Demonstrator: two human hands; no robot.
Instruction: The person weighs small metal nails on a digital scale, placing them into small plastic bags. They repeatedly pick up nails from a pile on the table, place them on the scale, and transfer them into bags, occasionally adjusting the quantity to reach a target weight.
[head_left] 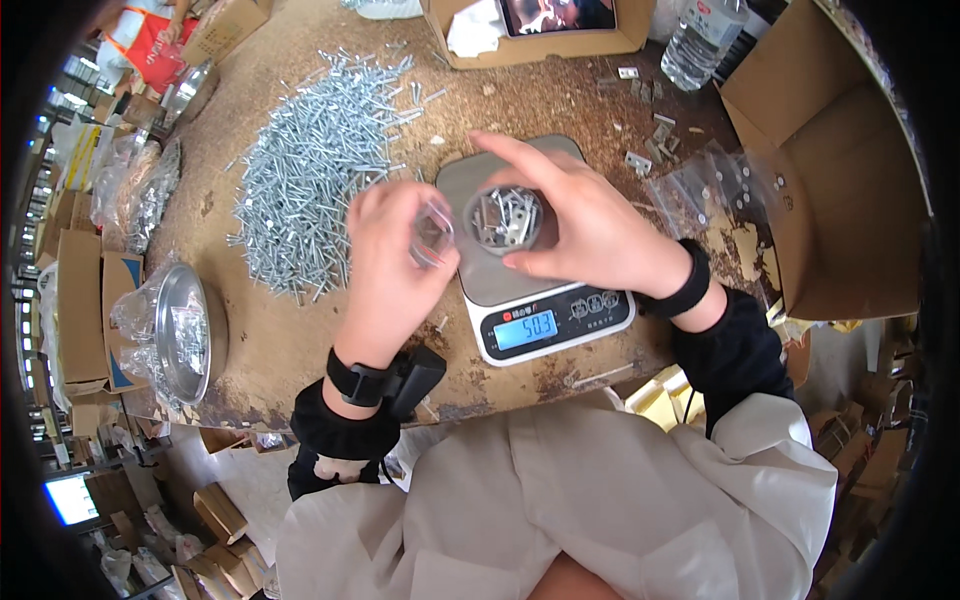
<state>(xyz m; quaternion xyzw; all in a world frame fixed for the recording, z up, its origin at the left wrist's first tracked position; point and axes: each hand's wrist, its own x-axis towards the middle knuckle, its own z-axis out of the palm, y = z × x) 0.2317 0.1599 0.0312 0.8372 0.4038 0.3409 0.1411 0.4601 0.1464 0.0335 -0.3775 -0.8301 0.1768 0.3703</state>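
Cup (pixel 505 217): small metal, loose brackets inside, light, rigid; grip rim.
R hand (pixel 590 225): fingers wrapped round cup.
L hand (pixel 390 255): pinching clear bag (pixel 433 232).
Scale (pixel 500 285): under cup.

Head view, straight down (close)

Black sleeves, black wristbands on both hands (pixel 390 255), pale beige apron or coat, perhaps.

- worn brown table (pixel 290 345), stained top
- big heap of silver screws (pixel 315 165) at left-centre
- digital scale (pixel 520 300) near front edge
- metal bowl (pixel 183 333) at left edge
- clear small bags (pixel 715 185) at right
- water bottle (pixel 700 40) and open cardboard box (pixel 540 45) at far side
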